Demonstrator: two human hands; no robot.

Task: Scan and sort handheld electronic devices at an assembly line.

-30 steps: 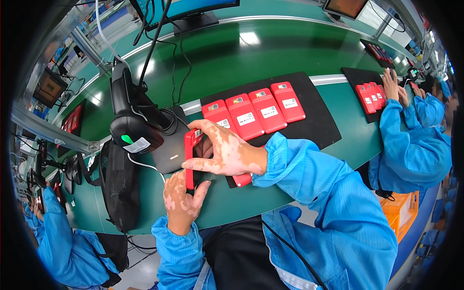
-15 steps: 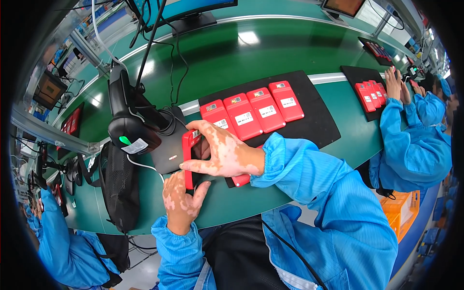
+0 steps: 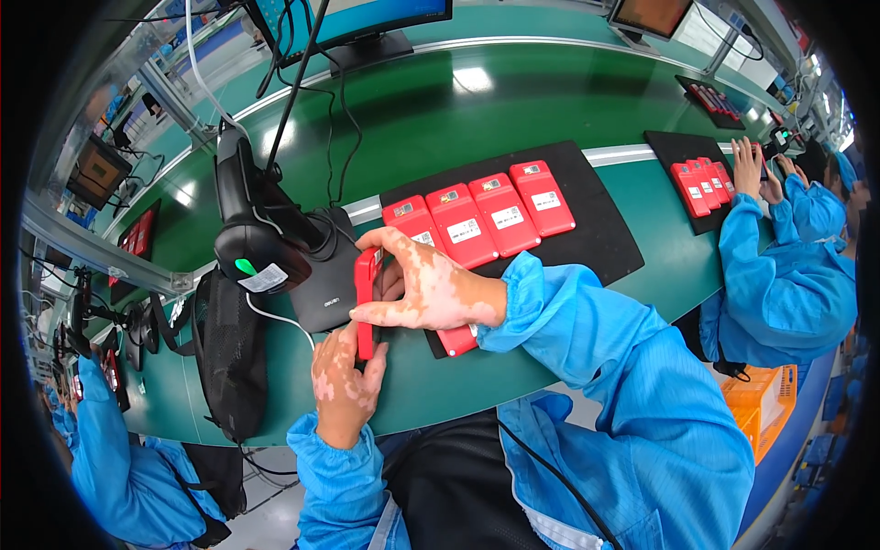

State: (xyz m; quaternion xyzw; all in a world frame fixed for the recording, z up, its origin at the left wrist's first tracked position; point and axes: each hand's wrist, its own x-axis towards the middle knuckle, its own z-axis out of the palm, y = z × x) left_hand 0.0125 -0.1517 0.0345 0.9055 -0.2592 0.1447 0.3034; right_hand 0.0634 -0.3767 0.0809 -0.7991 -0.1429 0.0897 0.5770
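Between both hands a red handheld device (image 3: pixel 366 291) is held up on edge, its narrow side toward me. My right hand (image 3: pixel 429 282) grips it from the right, thumb low and fingers over the top. Around its lower end, my left hand (image 3: pixel 346 387) is closed with the thumb on the near right side. Just left of the device stands a black barcode scanner (image 3: pixel 259 246) on a stand, showing a green light. Several red devices with white labels (image 3: pixel 463 225) lie in a row on a black mat (image 3: pixel 594 215). Another red device (image 3: pixel 457 342) sits partly hidden under my right wrist.
A black mesh bag (image 3: pixel 229 367) lies left of the scanner on the green bench (image 3: pixel 495 390). Behind are cables and a monitor (image 3: pixel 367 20). Co-workers in blue sleeves (image 3: pixel 779 284) work on the right and left. An orange crate (image 3: pixel 761 408) stands low at right.
The held device has turned so less of its face shows and more of its narrow edge. Both hands have shifted slightly right with it; the scanner and bench also appear a little shifted.
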